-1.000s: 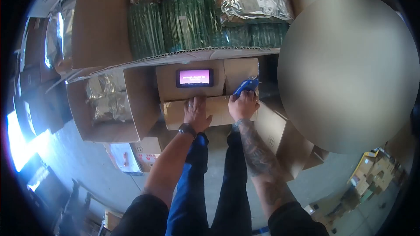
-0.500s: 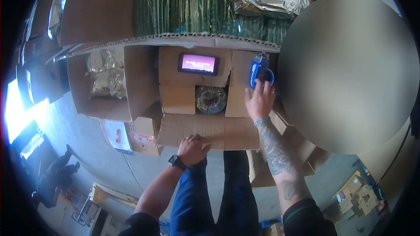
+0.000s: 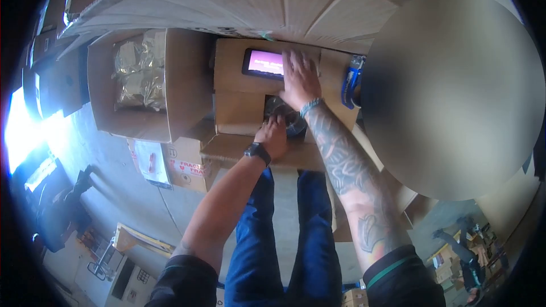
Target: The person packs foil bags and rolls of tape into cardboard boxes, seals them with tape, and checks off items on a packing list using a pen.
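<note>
My right hand [image 3: 301, 82], its fingers stretched out, lies over the right end of a phone [image 3: 265, 63] with a pink screen, on the box's back flap. My left hand [image 3: 272, 135] reaches over the front flap of the cardboard box [image 3: 236, 115]. Its fingertips rest at a dark, plastic-wrapped roll [image 3: 296, 127] inside the opening, partly hidden by both hands. On the right flap stands a blue tape dispenser [image 3: 350, 84], apart from my right hand.
To the left, an open carton [image 3: 128, 128] holds plastic-wrapped packs [image 3: 139, 74]. A large carton [image 3: 244, 5] rises behind the box. Papers with a red pen [image 3: 152, 165] lie at lower left, beside a box with red fragile tape [image 3: 190, 169]. People show at both far sides.
My right hand has left the tape dispenser and moved left to the phone. My left hand has gone from the front flap forward to the roll. The view has shifted.
</note>
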`<state>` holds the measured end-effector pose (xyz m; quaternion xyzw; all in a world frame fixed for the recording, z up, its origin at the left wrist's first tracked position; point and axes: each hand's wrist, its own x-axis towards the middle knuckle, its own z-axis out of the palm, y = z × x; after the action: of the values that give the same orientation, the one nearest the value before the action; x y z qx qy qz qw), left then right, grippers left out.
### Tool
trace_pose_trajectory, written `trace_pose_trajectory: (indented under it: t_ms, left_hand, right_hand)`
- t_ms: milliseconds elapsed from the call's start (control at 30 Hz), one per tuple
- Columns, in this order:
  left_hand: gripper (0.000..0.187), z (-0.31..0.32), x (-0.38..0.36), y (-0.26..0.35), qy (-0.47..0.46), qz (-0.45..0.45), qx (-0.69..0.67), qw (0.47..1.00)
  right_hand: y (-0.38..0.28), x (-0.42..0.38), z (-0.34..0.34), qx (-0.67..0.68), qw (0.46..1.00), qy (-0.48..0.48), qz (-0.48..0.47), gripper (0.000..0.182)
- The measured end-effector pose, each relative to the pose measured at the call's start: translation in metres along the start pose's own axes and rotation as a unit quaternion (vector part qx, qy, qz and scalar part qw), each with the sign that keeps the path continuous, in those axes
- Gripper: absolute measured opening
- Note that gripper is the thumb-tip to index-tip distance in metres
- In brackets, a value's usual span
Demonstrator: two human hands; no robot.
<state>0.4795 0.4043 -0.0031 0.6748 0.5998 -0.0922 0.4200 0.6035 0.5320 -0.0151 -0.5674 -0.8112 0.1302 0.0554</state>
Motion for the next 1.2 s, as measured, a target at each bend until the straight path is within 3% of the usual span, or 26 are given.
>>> trace_pose_trajectory:
  t_ms: [67,100,133,200,300,367,433,467,533,633,733,800,833,933,1067,1167,1200]
  left_hand:
    - [0.062,-0.009,0.005,-0.001,0.057,-0.028,-0.224,0.973]
    - [0.053,0.015,0.023,-0.02,0.058,-0.119,-0.355,0.926]
    - [0.048,0.017,0.032,-0.027,0.066,-0.113,-0.448,0.884]
    - [0.037,0.018,0.042,-0.036,0.08,-0.099,-0.622,0.772]
    - [0.032,-0.009,0.038,-0.02,0.099,-0.157,-0.784,0.593]
    - [0.028,-0.017,0.042,-0.025,0.197,-0.083,-0.629,0.748]
    - [0.026,-0.05,0.044,-0.013,0.232,-0.025,-0.666,0.709]
    - [0.024,-0.088,0.044,0.004,0.218,-0.003,-0.777,0.59]
    - [0.025,-0.131,0.052,0.007,0.246,0.053,-0.668,0.7]
    - [0.022,-0.159,0.073,-0.015,0.224,0.048,-0.547,0.805]
    - [0.033,-0.137,0.069,-0.039,0.266,0.13,-0.24,0.924]
    - [0.038,-0.109,0.062,-0.049,0.16,0.196,-0.004,0.967]
    - [0.04,-0.102,0.058,-0.052,0.102,0.225,0.115,0.962]
    - [0.041,-0.094,0.048,-0.064,0.054,0.287,0.364,0.885]
    - [0.034,-0.135,0.022,-0.067,-0.016,0.252,0.434,0.865]
    - [0.02,-0.174,-0.014,-0.091,0.133,0.299,0.334,0.884]
    - [0.019,-0.18,-0.019,-0.09,0.124,0.278,0.339,0.89]
  right_hand:
    - [-0.001,0.014,0.004,0.026,0.993,-0.112,0.04,0.08]
    - [-0.004,0.014,-0.001,0.022,0.991,-0.126,0.045,0.074]
    - [-0.007,0.013,-0.009,0.016,0.989,-0.141,0.049,0.068]
    - [-0.01,0.008,-0.031,0.033,0.982,-0.17,0.077,0.059]
    - [-0.005,-0.009,-0.082,0.118,0.959,-0.22,0.136,0.052]
    - [0.014,-0.039,-0.109,0.22,0.938,-0.218,0.158,0.054]
    - [0.028,-0.076,-0.135,0.32,0.912,-0.186,0.18,0.057]
    - [0.032,-0.092,-0.151,0.353,0.896,-0.178,0.202,0.057]
    - [0.049,-0.125,-0.163,0.33,0.927,-0.087,0.153,0.063]
    - [0.074,-0.152,-0.165,0.31,0.932,-0.059,0.178,0.073]
    - [0.096,-0.169,-0.15,0.249,0.944,-0.052,0.211,0.074]
    - [0.099,-0.173,-0.144,0.23,0.946,-0.056,0.221,0.073]
    - [0.091,-0.169,-0.145,0.235,0.944,-0.062,0.226,0.072]
    - [0.075,-0.167,-0.141,0.194,0.958,-0.067,0.201,0.069]
    - [0.055,-0.167,-0.146,0.163,0.966,-0.083,0.182,0.075]
    - [0.04,-0.165,-0.155,0.129,0.975,-0.085,0.16,0.083]
    - [0.036,-0.166,-0.157,0.126,0.974,-0.089,0.165,0.083]
